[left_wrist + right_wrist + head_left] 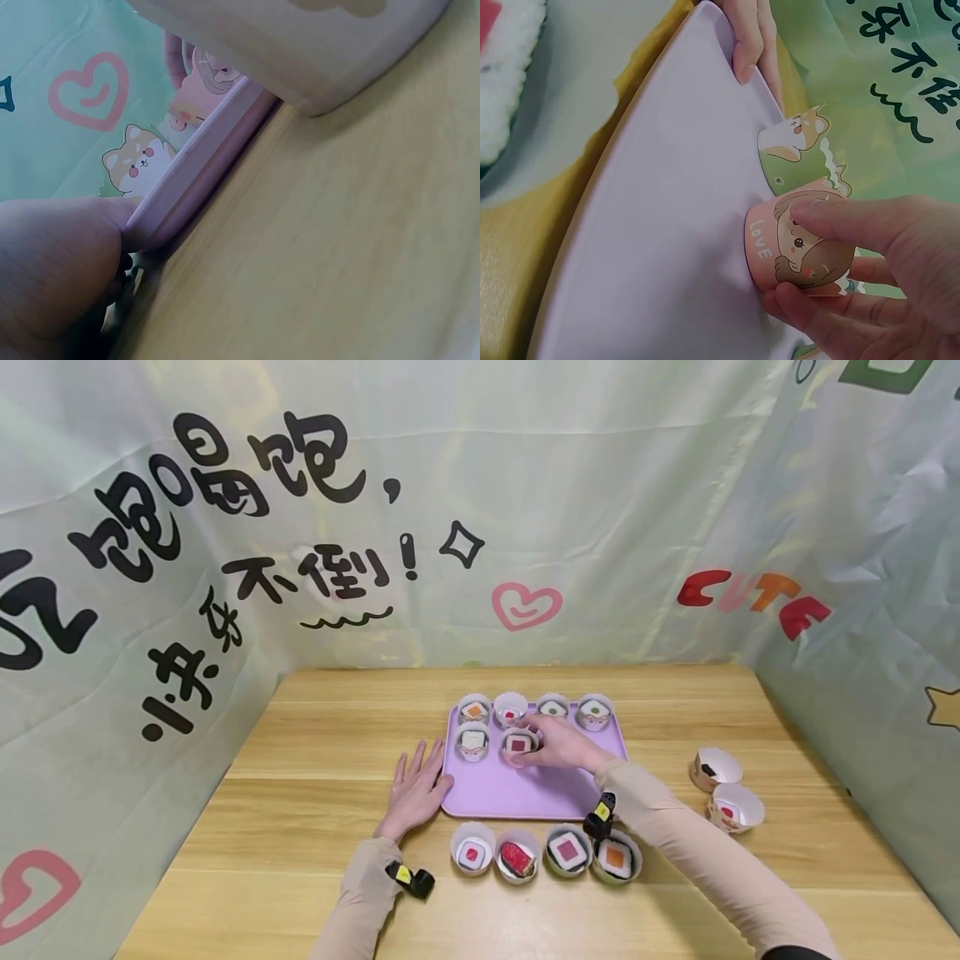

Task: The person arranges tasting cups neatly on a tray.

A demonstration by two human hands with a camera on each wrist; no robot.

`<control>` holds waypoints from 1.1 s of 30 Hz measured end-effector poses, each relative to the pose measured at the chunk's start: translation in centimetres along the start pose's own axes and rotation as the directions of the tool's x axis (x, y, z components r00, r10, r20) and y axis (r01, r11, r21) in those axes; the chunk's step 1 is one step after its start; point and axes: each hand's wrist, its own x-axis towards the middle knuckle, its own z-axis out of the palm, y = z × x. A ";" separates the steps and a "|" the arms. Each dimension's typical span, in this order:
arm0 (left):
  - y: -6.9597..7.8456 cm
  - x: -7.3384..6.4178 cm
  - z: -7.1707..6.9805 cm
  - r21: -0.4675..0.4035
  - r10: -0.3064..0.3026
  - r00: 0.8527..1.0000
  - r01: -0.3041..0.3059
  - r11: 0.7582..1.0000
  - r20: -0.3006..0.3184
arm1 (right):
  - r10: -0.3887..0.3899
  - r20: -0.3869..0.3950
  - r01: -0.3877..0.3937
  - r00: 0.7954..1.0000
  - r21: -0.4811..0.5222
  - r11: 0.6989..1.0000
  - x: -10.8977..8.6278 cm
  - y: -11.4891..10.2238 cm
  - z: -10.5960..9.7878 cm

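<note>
- Paper cup [789,241], one, pink, printed with a face and the word "LOVE"; it held a toy sushi roll [520,744] with a dark red square centre. Location: second row of the tray, second from left; whether it rested on the base or hung just above could not be told.
- Right hand [558,743]: pinched that cup between thumb and fingers.
- Tray [487,792], one, lilac, with a raised rim; it also bore four filled cups [595,717] along the far edge and one cup with a white piece [472,743], left of the pinched one.
- Left hand [417,789]: palm down, fingers spread on the worktop [300,777], thumb at the tray's left rim.
- Front row [517,863], four filled cups, side by side, near the tray's front edge; centres or tops red, red, pink, orange.
- Right-hand pair of cups [742,817], close together, well apart from the tray.
- Cloth backdrop [600,527], pale green, bearing black lettering, a pink heart [527,607] and "CUTE".
</note>
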 end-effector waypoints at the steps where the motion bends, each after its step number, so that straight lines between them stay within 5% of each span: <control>1: 0.0 0.0 0.0 0.000 0.000 1.000 0.000 1.000 0.000 | 0.006 -0.001 -0.006 1.000 -0.002 1.000 0.1 0.0 0.0; 33: -0.1 0.0 0.0 0.013 0.001 1.000 -0.001 1.000 0.013 | 0.060 -0.044 -0.061 0.997 -0.024 0.998 0.9 -0.3 0.5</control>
